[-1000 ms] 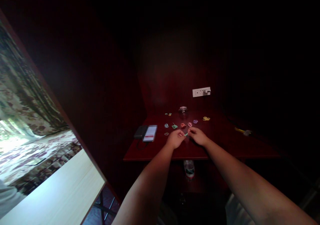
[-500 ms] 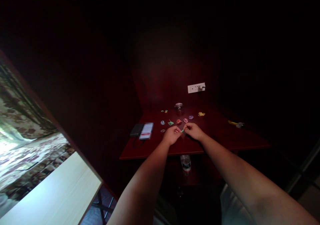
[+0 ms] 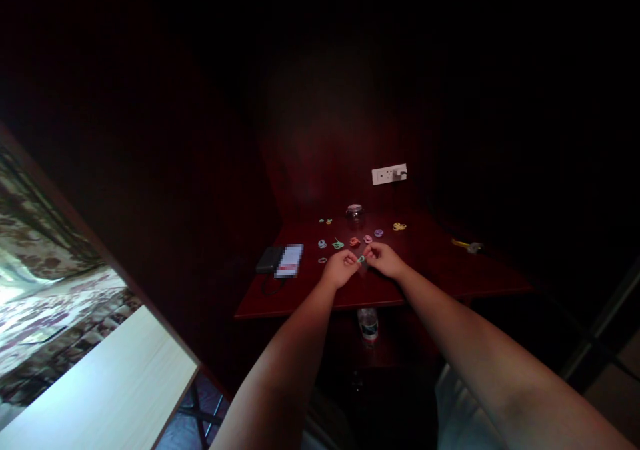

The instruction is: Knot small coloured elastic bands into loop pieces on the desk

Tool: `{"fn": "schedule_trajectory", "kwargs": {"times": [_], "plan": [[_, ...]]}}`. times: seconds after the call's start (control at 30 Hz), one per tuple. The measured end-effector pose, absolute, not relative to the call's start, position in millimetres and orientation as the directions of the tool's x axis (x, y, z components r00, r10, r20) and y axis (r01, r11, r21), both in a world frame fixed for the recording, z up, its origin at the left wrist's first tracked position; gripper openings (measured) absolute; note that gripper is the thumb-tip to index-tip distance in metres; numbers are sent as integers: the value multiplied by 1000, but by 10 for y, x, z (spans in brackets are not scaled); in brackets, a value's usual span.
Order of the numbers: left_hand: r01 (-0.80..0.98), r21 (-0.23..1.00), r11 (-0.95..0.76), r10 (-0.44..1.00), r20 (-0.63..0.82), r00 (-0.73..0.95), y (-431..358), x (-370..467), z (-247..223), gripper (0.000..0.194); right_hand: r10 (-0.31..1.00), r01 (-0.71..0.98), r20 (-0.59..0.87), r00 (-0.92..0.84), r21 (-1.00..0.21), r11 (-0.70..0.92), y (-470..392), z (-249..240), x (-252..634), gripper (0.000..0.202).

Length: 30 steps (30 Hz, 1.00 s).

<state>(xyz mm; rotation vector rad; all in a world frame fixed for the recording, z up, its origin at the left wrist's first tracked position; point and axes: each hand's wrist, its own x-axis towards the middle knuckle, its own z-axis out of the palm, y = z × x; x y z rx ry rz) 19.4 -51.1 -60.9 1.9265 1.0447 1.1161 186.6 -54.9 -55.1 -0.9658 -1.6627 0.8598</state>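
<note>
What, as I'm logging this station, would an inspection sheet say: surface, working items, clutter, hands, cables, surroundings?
Surface: dark red tabletop, dimly lit.
Working items: green elastic band, held; beyond, blue bands, green bands, orange bands, pink bands, purple bands, yellow bands.
Clutter: phone-like slab (pixelated), black case, lidded jar, yellow item, type unclear.
Hands: left hand pinches green elastic band; right hand beside it, contact unclear.
Cables: dark cable near phone-like slab.
Surroundings: plugged wall socket, bottle below tabletop, pale table and floral curtain at left.
</note>
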Motion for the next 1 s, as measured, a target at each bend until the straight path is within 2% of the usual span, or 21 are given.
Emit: {"fn": "schedule_trajectory", "kwargs": {"times": [0.47,1.0], "plan": [[325,835,-444,881,340,330,-534,196,-573,14,892,271,383,-239,-856,440,-613,-496,1872,28],[333,829,-449,883,355,308,-509,202,-611,19,883,312,417,-216,-827,467,-545,-573,1890,18]]}}
